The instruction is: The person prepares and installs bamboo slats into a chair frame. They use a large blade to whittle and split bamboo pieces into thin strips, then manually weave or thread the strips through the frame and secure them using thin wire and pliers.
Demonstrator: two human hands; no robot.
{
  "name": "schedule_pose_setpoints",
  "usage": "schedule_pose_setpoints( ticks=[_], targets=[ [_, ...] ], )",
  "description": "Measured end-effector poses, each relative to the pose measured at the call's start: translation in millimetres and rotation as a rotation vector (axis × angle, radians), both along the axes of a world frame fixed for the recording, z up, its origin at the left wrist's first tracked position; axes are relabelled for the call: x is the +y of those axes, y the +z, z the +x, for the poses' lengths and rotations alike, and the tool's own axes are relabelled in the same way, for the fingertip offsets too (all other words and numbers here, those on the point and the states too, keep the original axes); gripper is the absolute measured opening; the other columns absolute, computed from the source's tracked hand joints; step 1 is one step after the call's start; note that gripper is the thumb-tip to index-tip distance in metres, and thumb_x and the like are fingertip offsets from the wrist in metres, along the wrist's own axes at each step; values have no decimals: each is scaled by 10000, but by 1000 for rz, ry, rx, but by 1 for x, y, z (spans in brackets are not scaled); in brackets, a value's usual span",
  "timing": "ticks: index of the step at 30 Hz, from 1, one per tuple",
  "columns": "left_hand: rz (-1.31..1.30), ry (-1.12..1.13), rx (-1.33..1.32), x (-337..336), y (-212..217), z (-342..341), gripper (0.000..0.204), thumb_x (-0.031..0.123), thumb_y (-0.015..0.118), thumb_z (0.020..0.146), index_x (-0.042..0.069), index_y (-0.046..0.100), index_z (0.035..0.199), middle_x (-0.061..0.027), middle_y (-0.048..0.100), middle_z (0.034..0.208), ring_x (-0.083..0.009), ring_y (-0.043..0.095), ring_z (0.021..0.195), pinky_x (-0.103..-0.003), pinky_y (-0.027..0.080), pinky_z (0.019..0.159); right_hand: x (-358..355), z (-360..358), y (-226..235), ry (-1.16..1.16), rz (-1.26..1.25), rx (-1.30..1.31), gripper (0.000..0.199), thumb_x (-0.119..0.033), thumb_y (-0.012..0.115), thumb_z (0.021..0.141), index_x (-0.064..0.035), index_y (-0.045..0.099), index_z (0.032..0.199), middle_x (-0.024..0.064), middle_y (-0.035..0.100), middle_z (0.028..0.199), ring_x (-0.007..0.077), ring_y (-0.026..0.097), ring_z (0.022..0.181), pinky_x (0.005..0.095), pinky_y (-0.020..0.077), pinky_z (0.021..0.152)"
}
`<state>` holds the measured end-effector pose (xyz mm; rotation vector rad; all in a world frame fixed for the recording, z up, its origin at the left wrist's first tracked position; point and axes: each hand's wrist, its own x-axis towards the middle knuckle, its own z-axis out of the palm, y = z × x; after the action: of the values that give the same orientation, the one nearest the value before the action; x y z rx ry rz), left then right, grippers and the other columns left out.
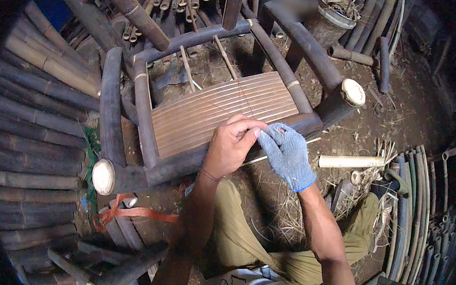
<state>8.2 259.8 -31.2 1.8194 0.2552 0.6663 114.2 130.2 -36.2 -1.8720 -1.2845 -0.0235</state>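
Observation:
In front of me a dark bamboo chair frame point(220, 32) stands tilted, with armrests and cut, pale leg ends. A seat panel of narrow bamboo slats point(186, 126) spans part of it. Across the slats a thin reddish cord point(246, 98) runs toward my hands. My bare left hand point(233, 143) pinches at its end with thumb and forefinger. Fingertip to fingertip with it, my right hand point(287, 155) is closed too, in a grey knit glove with a blue cuff. Both are just over the frame's near rail point(183, 163). The cord between the fingertips is barely visible.
Stacked dark bamboo poles point(34, 149) line the left, and more pole ends point(191, 3) lie behind the chair. A pale bamboo piece point(350, 162) lies on the dirt floor among shavings. Orange strapping point(142, 213) is by the near left leg. Bamboo strips point(413, 210) lean at right.

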Motion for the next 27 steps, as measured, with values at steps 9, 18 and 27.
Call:
schedule_pose_setpoints(
  ticks=[9,18,27],
  targets=[
    [-170,11,-44,11,-12,0,79,22,666,891,-14,714,942,-63,673,899,-120,635,831,-256,505,728,5,16,17,-8,89,292,153,-162,622,894,-55,678,989,143,677,971,313,656,918,394,523,803],
    [-205,97,17,14,-13,2,130,74,688,906,-12,716,999,-36,696,942,-31,498,679,-189,417,616,23,13,-6,-1,38,191,177,-188,679,894,-56,702,1010,125,697,952,294,670,893,372,535,791],
    [83,178,-38,14,-18,7,147,15,687,880,8,708,1025,-15,675,921,-34,520,696,-184,394,537,22,8,-3,-61,81,30,139,-159,669,878,-68,697,981,127,683,933,314,657,866,392,527,767]
  ],
)
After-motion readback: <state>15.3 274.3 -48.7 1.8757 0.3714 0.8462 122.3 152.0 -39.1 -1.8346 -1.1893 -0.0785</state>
